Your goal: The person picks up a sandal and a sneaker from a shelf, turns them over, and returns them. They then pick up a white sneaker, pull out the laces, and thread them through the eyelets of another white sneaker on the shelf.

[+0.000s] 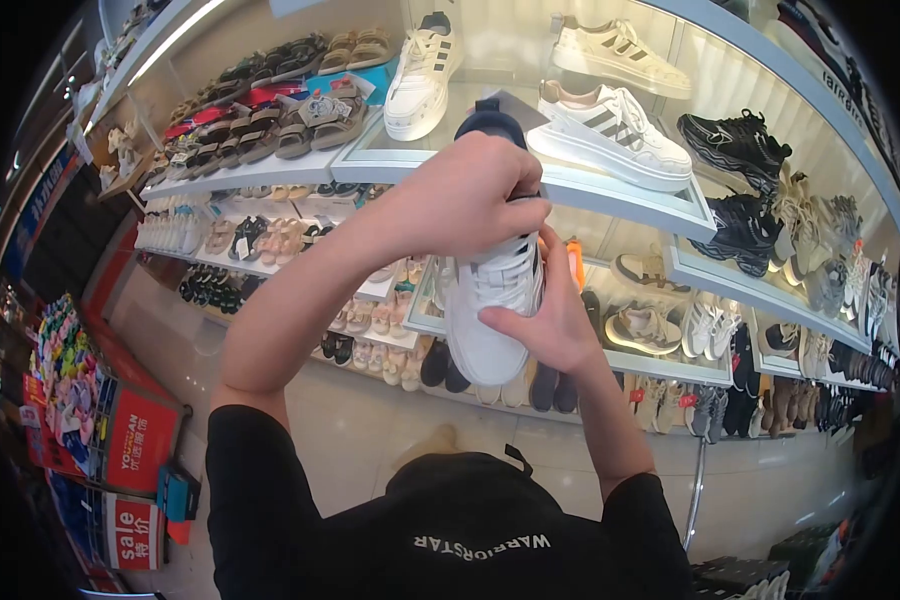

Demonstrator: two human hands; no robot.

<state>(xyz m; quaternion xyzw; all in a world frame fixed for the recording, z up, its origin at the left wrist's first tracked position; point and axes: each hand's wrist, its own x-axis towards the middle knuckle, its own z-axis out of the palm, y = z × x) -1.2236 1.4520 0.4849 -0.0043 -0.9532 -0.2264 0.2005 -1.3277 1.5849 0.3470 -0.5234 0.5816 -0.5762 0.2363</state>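
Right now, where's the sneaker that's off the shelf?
Centre of the head view, held up before the glass shelves: left hand grips the white sneaker at its dark heel end, right hand supports its side, toe pointing down.

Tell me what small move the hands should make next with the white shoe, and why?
Probably ease the white shoe forward onto the glass shelf: the left hand grips its heel end, the right hand supports its side, and a free gap shows on the shelf just behind it.

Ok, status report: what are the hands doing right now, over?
Left hand clamped over top end of white sneaker. Right hand gripping its side, toe pointing down. Display shelf of sneakers close behind.
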